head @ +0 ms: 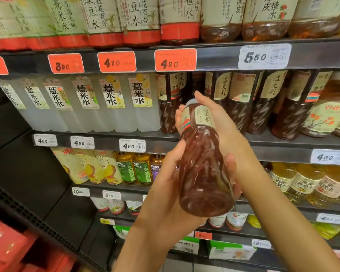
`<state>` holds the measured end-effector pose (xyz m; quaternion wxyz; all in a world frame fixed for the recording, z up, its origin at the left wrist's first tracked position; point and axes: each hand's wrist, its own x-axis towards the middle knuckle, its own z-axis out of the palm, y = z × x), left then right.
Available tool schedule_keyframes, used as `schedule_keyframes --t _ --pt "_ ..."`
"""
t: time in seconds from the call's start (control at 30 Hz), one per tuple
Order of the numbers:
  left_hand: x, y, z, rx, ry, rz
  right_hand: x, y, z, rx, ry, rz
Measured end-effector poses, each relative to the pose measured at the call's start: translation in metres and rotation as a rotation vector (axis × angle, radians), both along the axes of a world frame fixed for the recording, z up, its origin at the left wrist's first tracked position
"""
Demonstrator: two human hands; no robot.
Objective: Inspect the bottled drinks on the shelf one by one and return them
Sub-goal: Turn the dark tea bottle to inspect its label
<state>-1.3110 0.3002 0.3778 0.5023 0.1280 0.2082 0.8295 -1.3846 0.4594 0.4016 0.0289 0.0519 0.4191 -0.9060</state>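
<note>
Dark red bottle (204, 169) held tilted in front of the shelf (204, 138), off its row. Judged full, hence fairly heavy; smooth stiff plastic, possibly slippery; best held at lower body and label band. Left hand (165, 185) cups the base, fingers curled. Right hand (220, 124) wraps the neck and label.

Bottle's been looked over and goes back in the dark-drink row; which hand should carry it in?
Probably the right hand: it grips the bottle near the neck, on the side nearest that row. The left hand only holds the lower body.
</note>
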Motion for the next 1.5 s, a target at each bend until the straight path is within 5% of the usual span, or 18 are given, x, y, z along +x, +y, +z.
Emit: schedule_keyframes --t 0.1,0.2,0.37,0.5,0.67,0.9,1.17,1.5 --pt "-0.008 0.001 -0.016 -0.095 0.108 0.078 0.005 -0.001 0.016 -0.107 0.071 0.016" --pt "-0.015 0.000 -0.025 -0.444 0.440 0.267 0.012 0.006 0.021 0.090 0.178 -0.120" --pt "-0.021 0.003 -0.034 -0.676 0.935 0.387 0.019 0.000 0.028 0.254 0.361 -0.213" --pt "-0.032 0.012 -0.045 -0.675 1.068 0.557 0.026 -0.005 0.034 0.519 0.491 -0.372" --pt "-0.053 0.024 -0.056 -0.698 1.087 0.824 0.038 -0.006 0.026 0.813 0.587 -0.317" --pt "-0.077 0.031 -0.061 -0.765 1.154 1.077 0.050 -0.006 0.019 0.913 0.880 -0.258" --pt "-0.082 0.035 -0.058 -0.706 1.177 1.041 0.050 -0.002 0.016 0.888 0.956 -0.244" --pt "-0.068 0.014 -0.052 -0.662 1.339 0.387 0.028 0.007 0.022 0.417 0.760 0.099"
